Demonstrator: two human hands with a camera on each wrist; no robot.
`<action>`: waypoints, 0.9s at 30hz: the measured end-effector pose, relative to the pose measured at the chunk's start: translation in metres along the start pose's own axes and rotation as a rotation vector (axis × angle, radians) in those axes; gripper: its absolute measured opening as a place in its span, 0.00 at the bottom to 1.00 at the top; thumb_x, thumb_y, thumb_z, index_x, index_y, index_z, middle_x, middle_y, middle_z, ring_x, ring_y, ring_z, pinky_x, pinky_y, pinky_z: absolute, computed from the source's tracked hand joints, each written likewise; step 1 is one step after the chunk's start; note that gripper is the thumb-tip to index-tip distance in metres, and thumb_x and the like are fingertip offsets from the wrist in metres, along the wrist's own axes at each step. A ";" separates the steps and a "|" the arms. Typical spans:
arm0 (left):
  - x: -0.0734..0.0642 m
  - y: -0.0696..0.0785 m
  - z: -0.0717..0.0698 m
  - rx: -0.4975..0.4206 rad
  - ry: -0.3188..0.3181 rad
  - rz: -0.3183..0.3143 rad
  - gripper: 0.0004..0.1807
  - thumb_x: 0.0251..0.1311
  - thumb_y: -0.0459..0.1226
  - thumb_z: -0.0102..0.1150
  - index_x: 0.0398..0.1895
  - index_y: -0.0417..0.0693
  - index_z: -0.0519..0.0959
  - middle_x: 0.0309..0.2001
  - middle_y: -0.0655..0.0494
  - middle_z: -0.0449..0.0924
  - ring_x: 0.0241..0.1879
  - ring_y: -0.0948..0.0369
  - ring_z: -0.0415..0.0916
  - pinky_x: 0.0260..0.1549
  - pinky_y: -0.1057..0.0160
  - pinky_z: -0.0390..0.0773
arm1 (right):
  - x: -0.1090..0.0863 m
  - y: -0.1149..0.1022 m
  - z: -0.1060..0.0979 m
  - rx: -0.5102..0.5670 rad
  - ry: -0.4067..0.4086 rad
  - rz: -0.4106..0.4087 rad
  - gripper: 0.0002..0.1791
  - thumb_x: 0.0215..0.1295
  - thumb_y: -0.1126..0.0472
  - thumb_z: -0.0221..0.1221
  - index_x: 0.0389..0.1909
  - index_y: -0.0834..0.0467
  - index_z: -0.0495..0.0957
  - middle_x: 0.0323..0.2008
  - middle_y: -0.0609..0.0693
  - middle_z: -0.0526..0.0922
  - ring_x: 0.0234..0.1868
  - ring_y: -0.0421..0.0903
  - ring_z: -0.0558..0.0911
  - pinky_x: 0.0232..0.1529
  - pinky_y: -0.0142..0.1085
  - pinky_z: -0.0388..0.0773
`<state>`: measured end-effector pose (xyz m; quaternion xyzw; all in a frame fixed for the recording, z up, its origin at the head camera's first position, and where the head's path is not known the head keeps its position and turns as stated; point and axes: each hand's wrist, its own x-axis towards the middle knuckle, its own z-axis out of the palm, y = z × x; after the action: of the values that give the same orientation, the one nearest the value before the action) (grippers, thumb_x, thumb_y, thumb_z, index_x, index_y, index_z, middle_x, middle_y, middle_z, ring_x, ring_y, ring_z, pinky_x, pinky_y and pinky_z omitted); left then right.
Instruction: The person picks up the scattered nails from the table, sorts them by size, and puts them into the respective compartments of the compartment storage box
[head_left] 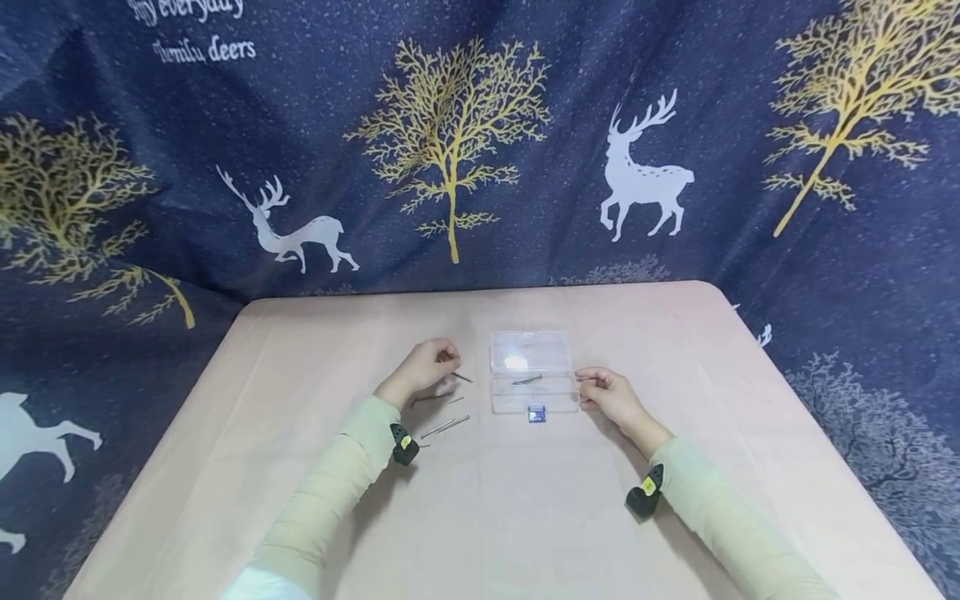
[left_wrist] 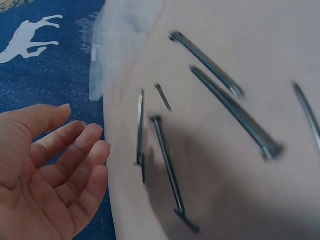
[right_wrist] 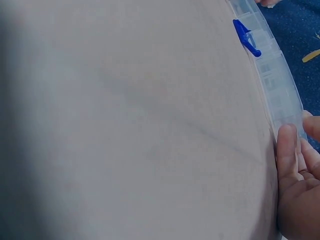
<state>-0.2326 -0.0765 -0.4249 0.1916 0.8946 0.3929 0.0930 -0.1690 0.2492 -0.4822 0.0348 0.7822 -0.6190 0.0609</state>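
Observation:
My left hand [head_left: 432, 364] hovers over the left of the table, fingers loosely bent. In the left wrist view its fingers [left_wrist: 75, 155] hold nothing and sit just beside a thin nail [left_wrist: 140, 127]. Another long nail [left_wrist: 167, 165] and a short nail [left_wrist: 163, 97] lie close by. Two thicker nails [left_wrist: 235, 112] rest nearer me. A clear plastic box [head_left: 498, 408] stands open in the middle, its lid [head_left: 543, 346] tipped back and a few nails [head_left: 527, 380] inside. My right hand [head_left: 611, 396] grips the box's right end, with fingers on both its sides.
A blue latch [head_left: 537, 413] sticks out from the box's front side. The table [head_left: 525, 517] has a pale pink cover. Behind it hangs a dark blue cloth [head_left: 510, 208] with deer and trees.

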 end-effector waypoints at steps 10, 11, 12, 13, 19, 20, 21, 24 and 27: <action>-0.007 -0.020 0.006 0.150 -0.118 0.022 0.03 0.58 0.32 0.59 0.34 0.42 0.77 0.36 0.48 0.80 0.38 0.56 0.74 0.44 0.55 0.76 | 0.001 -0.002 -0.001 -0.023 0.001 0.002 0.20 0.65 0.71 0.50 0.57 0.75 0.67 0.41 0.60 0.79 0.29 0.33 0.78 0.34 0.25 0.81; -0.008 -0.020 0.007 0.153 -0.129 0.019 0.03 0.58 0.32 0.60 0.34 0.42 0.77 0.35 0.49 0.80 0.37 0.57 0.74 0.43 0.57 0.77 | 0.001 -0.002 0.000 -0.015 0.002 0.003 0.20 0.65 0.71 0.50 0.57 0.75 0.67 0.41 0.60 0.79 0.29 0.33 0.78 0.34 0.25 0.81; -0.010 -0.021 0.008 0.158 -0.139 0.013 0.04 0.57 0.32 0.60 0.34 0.41 0.77 0.35 0.50 0.79 0.35 0.58 0.74 0.41 0.59 0.77 | 0.000 -0.001 0.000 -0.009 0.001 0.007 0.20 0.65 0.71 0.50 0.57 0.75 0.67 0.40 0.59 0.79 0.29 0.33 0.78 0.34 0.25 0.81; -0.011 -0.021 0.010 0.155 -0.148 -0.003 0.04 0.57 0.31 0.61 0.34 0.42 0.77 0.34 0.51 0.79 0.34 0.59 0.73 0.39 0.61 0.77 | 0.000 -0.002 0.000 -0.005 0.000 0.010 0.20 0.65 0.71 0.51 0.57 0.75 0.66 0.40 0.59 0.79 0.29 0.33 0.78 0.34 0.25 0.81; -0.013 -0.020 0.012 0.147 -0.158 -0.046 0.05 0.56 0.30 0.60 0.35 0.41 0.76 0.31 0.53 0.77 0.31 0.61 0.71 0.32 0.67 0.75 | 0.000 -0.003 0.000 -0.005 0.001 0.024 0.21 0.65 0.71 0.51 0.57 0.75 0.66 0.39 0.57 0.80 0.29 0.33 0.78 0.34 0.25 0.81; -0.013 -0.020 0.012 0.148 -0.156 -0.045 0.05 0.56 0.30 0.60 0.35 0.41 0.76 0.31 0.53 0.76 0.31 0.61 0.71 0.32 0.67 0.75 | 0.000 -0.003 0.000 -0.005 0.001 0.024 0.21 0.65 0.71 0.51 0.57 0.75 0.66 0.39 0.57 0.80 0.29 0.33 0.78 0.34 0.25 0.81; -0.013 -0.020 0.012 0.150 -0.153 -0.042 0.05 0.55 0.29 0.60 0.34 0.41 0.76 0.31 0.53 0.76 0.31 0.61 0.71 0.32 0.67 0.74 | 0.001 -0.003 0.000 -0.003 0.003 0.024 0.21 0.64 0.71 0.51 0.57 0.75 0.66 0.39 0.57 0.80 0.29 0.33 0.78 0.33 0.25 0.81; -0.012 -0.021 0.012 0.161 -0.148 -0.035 0.04 0.55 0.29 0.61 0.32 0.42 0.76 0.30 0.53 0.77 0.31 0.61 0.71 0.32 0.67 0.74 | 0.001 -0.003 0.000 -0.002 -0.005 0.019 0.21 0.65 0.70 0.51 0.57 0.75 0.66 0.40 0.58 0.80 0.29 0.33 0.78 0.34 0.25 0.81; -0.011 -0.023 0.013 0.174 -0.148 -0.024 0.03 0.54 0.29 0.61 0.31 0.43 0.76 0.31 0.54 0.77 0.31 0.61 0.72 0.34 0.66 0.75 | 0.001 -0.002 0.000 0.000 -0.008 0.020 0.21 0.65 0.70 0.51 0.57 0.76 0.66 0.40 0.59 0.80 0.30 0.33 0.78 0.34 0.25 0.81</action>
<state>-0.2242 -0.0866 -0.4507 0.2165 0.9183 0.2973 0.1465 -0.1701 0.2490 -0.4800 0.0400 0.7816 -0.6186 0.0702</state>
